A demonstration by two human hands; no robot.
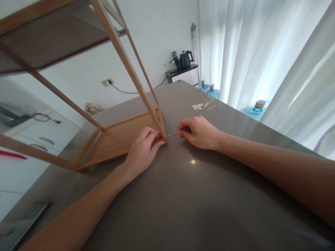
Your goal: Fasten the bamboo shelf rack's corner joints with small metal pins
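A wooden shelf rack (123, 134) stands on the grey table at the left, with a lower wooden board and a dark upper shelf. My left hand (142, 148) is closed around the bottom of its near right leg, thumb and fingers at the corner. My right hand (197, 132) pinches a thin metal rod (172, 134), which looks like a hex key. The rod points left, and its tip meets or nearly meets the outer side of that leg. Its other end is hidden in my fingers.
The grey table (209, 195) has white scuffed residue (204, 104) toward its far right edge. A black kettle (185, 58) stands on a small cabinet behind. Blue water bottles (255, 111) stand by the white curtain (243, 45). A dark flat device (28, 223) lies lower left.
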